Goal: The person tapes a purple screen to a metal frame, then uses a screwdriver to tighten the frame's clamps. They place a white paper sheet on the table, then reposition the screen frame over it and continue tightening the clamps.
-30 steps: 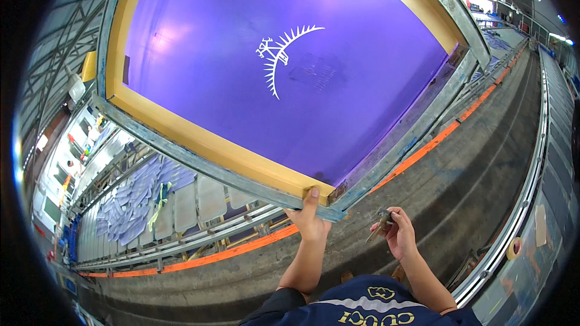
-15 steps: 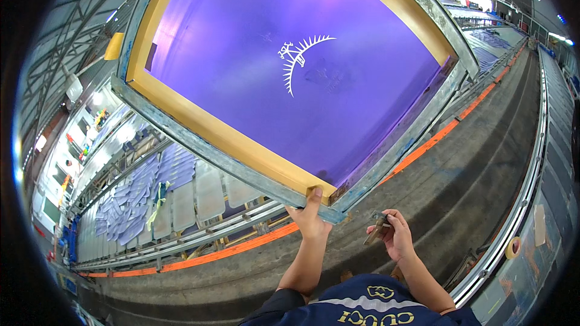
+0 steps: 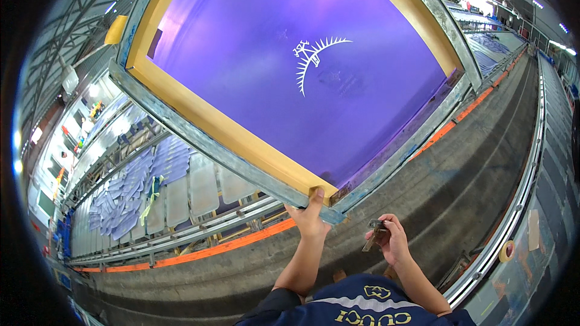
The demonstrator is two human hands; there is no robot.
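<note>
My left hand (image 3: 309,220) grips the near corner of a large screen-printing frame (image 3: 441,18), thumb on its upper side. The frame is held up and tilted, with grey metal bars and a yellow inner border. Its purple mesh (image 3: 241,60) carries a white curved, spiked design (image 3: 310,60) near the middle. Just right of that corner, apart from the frame, my right hand (image 3: 396,244) has its fingers closed on a small metal piece that looks like a clamp (image 3: 373,233); the fingers partly cover it.
A long table with purple sheets (image 3: 124,196) and pale panels runs along the left, edged by an orange rail (image 3: 223,244). Beneath me lies a grey concrete aisle (image 3: 483,139). At right, another long table bears a tape roll (image 3: 502,253) and a tan card piece (image 3: 534,229).
The frame has shifted slightly in view, its design now further right. My right hand has moved a little left, still holding the small metal piece. My left hand keeps its grip on the corner.
</note>
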